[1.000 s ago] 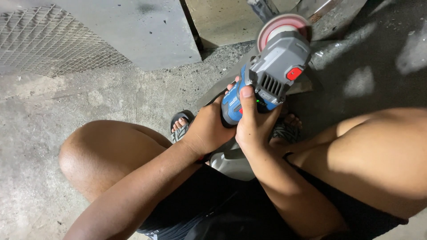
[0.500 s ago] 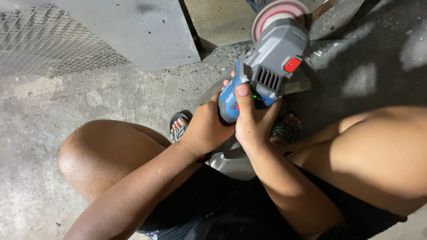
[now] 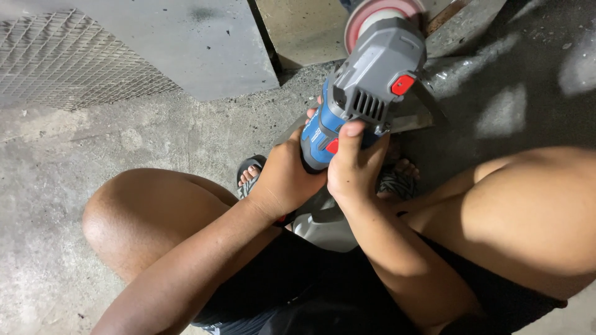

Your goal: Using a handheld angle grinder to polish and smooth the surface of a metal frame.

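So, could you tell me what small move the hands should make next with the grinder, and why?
Probably tip the angle grinder forward a little so its reddish disc comes down toward the metal piece lying on the concrete floor. The left hand and right hand both grip the blue body firmly, yet the disc appears raised, pointing away from the feet.

Grinder (image 3: pixel 366 93) – grey-blue body, red buttons, pinkish disc (image 3: pixel 379 12); grey mesh (image 3: pixel 62 62) – grid-patterned.
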